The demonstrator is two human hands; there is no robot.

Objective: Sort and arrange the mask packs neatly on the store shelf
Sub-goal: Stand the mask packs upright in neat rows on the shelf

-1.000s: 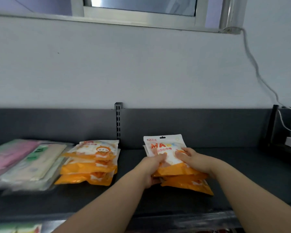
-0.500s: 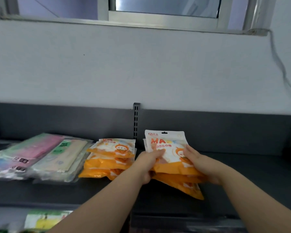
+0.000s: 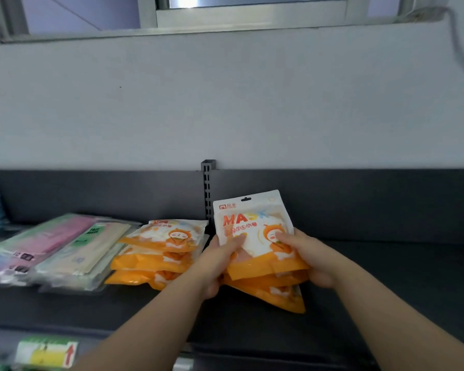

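Observation:
A bundle of orange-and-white mask packs (image 3: 252, 231) printed "MASK" is tilted up above the dark shelf (image 3: 386, 277). My left hand (image 3: 214, 263) grips its left edge, thumb on the front. My right hand (image 3: 306, 255) grips its right edge, thumb across the cartoon face. Left of the bundle, a stack of the same orange packs (image 3: 161, 253) lies flat on the shelf, close to my left hand.
Further left lie flat clear-wrapped packs, a beige one (image 3: 91, 250) and a pink one (image 3: 46, 242). A slotted upright (image 3: 207, 188) stands at the shelf's back wall. A green and yellow item (image 3: 47, 352) shows on a lower level.
Both hands have carried the bundle leftward, closer to the flat orange stack, and tilted it more upright. The camera has swung left.

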